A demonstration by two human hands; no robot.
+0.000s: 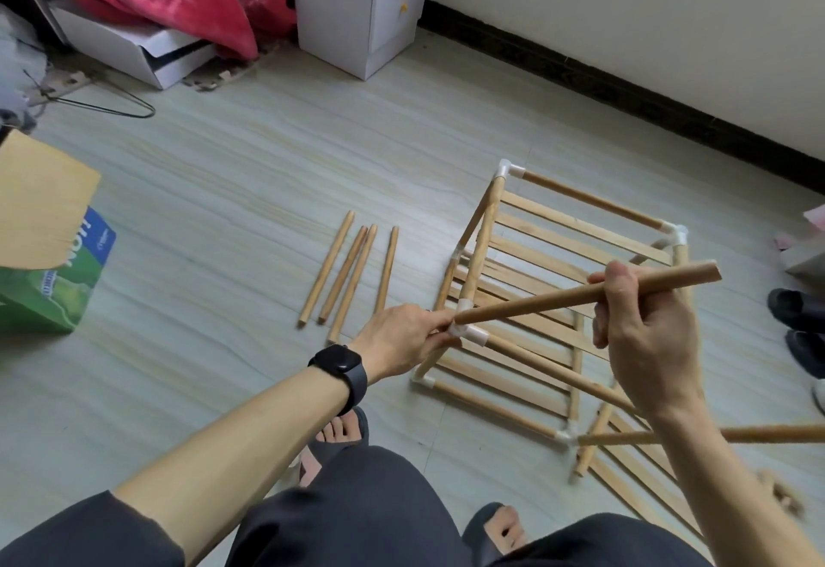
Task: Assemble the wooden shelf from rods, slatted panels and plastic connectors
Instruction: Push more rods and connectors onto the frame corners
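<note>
A partly built wooden shelf frame (580, 227) lies on its side on the floor, rods joined by white plastic connectors, slatted panels inside it. My left hand (402, 339) grips a white corner connector (466, 330) at the frame's near left corner. My right hand (638, 325) holds a loose wooden rod (535, 301) near its far end; the rod's other end sits at that connector. Another rod (759, 434) sticks out to the right from a lower connector (563, 436).
Several spare rods (352, 274) lie side by side on the floor left of the frame. More slats (634, 477) lie at lower right. A cardboard box (44, 231) stands at left, a white cabinet (357, 4) at the back, dark shoes (799, 325) at the right edge.
</note>
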